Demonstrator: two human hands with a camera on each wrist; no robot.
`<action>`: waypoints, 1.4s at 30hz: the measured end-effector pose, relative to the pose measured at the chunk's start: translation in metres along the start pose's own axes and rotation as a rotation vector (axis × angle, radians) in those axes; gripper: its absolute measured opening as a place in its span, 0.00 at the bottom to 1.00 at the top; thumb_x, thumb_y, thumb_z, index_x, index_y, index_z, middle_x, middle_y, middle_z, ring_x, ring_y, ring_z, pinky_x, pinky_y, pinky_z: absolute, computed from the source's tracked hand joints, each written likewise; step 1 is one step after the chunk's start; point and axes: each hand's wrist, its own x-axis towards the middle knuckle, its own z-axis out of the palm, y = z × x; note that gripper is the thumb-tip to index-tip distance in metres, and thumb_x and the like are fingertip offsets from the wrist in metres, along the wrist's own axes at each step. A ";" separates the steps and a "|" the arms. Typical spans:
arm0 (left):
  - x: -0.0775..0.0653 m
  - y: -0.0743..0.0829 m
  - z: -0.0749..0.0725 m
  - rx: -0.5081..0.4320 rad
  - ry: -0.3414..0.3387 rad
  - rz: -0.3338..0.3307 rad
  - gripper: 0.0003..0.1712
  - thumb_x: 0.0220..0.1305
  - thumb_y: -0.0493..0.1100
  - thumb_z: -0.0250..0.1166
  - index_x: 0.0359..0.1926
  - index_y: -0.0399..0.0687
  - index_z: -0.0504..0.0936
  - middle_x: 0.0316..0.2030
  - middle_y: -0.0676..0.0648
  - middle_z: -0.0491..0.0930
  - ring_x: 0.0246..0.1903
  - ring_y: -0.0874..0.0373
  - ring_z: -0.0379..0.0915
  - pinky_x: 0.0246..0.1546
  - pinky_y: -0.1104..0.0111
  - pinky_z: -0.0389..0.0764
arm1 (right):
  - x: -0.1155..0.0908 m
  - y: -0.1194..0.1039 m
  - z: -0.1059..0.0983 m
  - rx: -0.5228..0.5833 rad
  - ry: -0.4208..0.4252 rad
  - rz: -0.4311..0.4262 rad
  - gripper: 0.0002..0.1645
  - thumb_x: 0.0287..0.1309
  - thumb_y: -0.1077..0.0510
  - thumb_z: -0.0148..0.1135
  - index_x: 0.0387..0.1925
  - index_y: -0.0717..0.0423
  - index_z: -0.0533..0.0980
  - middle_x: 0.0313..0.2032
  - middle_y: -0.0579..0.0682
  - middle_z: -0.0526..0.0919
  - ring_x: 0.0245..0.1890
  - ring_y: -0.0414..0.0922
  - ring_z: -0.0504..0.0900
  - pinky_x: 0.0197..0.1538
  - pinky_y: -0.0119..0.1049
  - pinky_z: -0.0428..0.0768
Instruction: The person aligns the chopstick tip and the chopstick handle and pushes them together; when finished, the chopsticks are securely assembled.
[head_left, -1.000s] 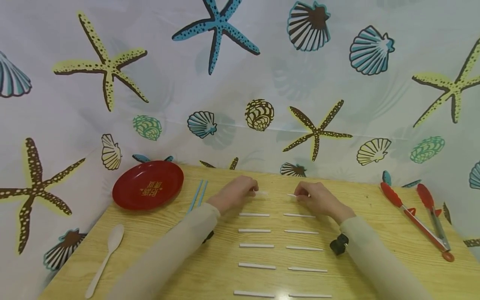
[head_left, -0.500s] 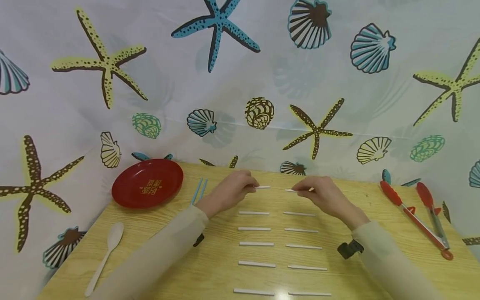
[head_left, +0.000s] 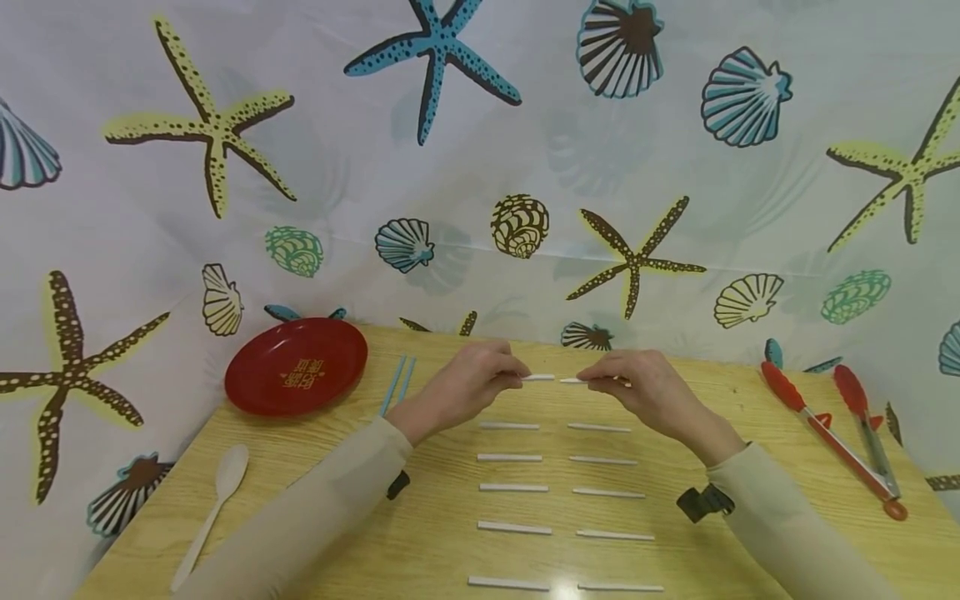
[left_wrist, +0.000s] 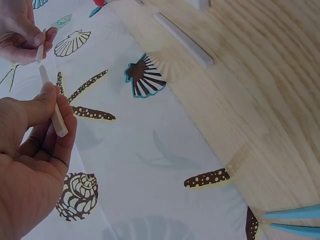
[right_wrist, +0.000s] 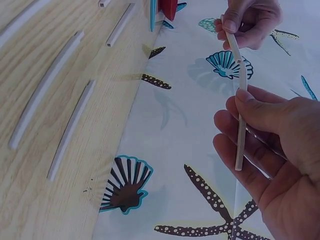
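My left hand [head_left: 480, 375] pinches a squared white chopstick section [left_wrist: 59, 122] between thumb and fingers, above the far part of the table. Facing it, my right hand [head_left: 637, 379] pinches a slimmer white chopstick section [right_wrist: 241, 135] the same way. The two pieces point end to end. A narrow gap shows between their ends in the head and left wrist views; in the right wrist view the ends seem to meet. Nearer me lie two columns of white sections: thicker ones [head_left: 513, 489] on the left and thinner ones [head_left: 609, 494] on the right.
On the left of the wooden table [head_left: 697, 533] stand a red plate [head_left: 262, 379] and a pale spoon [head_left: 225, 483]. Two blue chopsticks [head_left: 393, 385] lie beside the plate, partly behind my left arm. Red-tipped tongs [head_left: 847, 450] lie at the right. A patterned cloth [head_left: 465, 167] hangs behind.
Both hands have lifted their sections off the table. The left hand has moved right and the right hand slightly left, so the gap between the sections has narrowed.
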 end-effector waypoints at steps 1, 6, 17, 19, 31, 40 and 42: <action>0.000 0.001 0.000 -0.005 -0.003 0.002 0.08 0.66 0.35 0.66 0.44 0.41 0.88 0.29 0.53 0.76 0.29 0.62 0.74 0.31 0.74 0.76 | 0.000 0.000 0.000 0.002 0.000 -0.001 0.13 0.55 0.70 0.70 0.42 0.56 0.86 0.38 0.45 0.87 0.35 0.39 0.84 0.36 0.36 0.83; -0.002 0.003 0.004 -0.029 -0.014 0.009 0.08 0.66 0.34 0.66 0.44 0.42 0.88 0.29 0.53 0.75 0.29 0.63 0.73 0.31 0.75 0.76 | 0.001 -0.003 0.001 0.023 -0.010 -0.004 0.13 0.55 0.70 0.69 0.43 0.56 0.86 0.38 0.45 0.87 0.35 0.39 0.84 0.36 0.36 0.83; -0.004 0.002 0.008 -0.074 0.028 -0.005 0.07 0.65 0.34 0.67 0.43 0.42 0.88 0.29 0.54 0.75 0.28 0.64 0.73 0.30 0.74 0.76 | -0.001 -0.001 0.002 0.018 0.002 -0.020 0.13 0.54 0.71 0.70 0.42 0.57 0.86 0.38 0.46 0.87 0.35 0.39 0.84 0.35 0.36 0.82; -0.004 0.003 0.008 -0.075 0.026 -0.006 0.07 0.65 0.34 0.67 0.43 0.43 0.88 0.29 0.54 0.75 0.28 0.64 0.72 0.30 0.74 0.76 | -0.002 -0.001 0.003 0.021 0.001 -0.021 0.13 0.55 0.71 0.70 0.42 0.57 0.86 0.37 0.46 0.87 0.35 0.39 0.84 0.35 0.36 0.82; -0.002 0.005 0.006 -0.075 0.030 0.001 0.08 0.65 0.35 0.67 0.43 0.42 0.88 0.30 0.53 0.76 0.29 0.64 0.74 0.30 0.75 0.76 | -0.003 -0.001 -0.001 0.076 0.022 0.042 0.12 0.55 0.69 0.70 0.41 0.55 0.87 0.36 0.44 0.87 0.33 0.38 0.84 0.35 0.34 0.83; -0.003 0.008 -0.001 -0.174 0.079 0.042 0.08 0.66 0.36 0.67 0.44 0.40 0.88 0.28 0.56 0.72 0.23 0.66 0.64 0.23 0.72 0.72 | -0.004 -0.004 -0.007 0.318 0.080 0.228 0.06 0.58 0.64 0.70 0.39 0.56 0.87 0.35 0.45 0.87 0.30 0.40 0.85 0.33 0.34 0.83; -0.003 0.009 -0.002 -0.179 0.098 0.052 0.08 0.66 0.35 0.67 0.43 0.40 0.89 0.28 0.55 0.72 0.23 0.65 0.64 0.25 0.72 0.73 | -0.002 -0.006 -0.008 0.326 0.077 0.227 0.06 0.59 0.64 0.70 0.39 0.56 0.87 0.35 0.45 0.86 0.31 0.40 0.85 0.34 0.34 0.83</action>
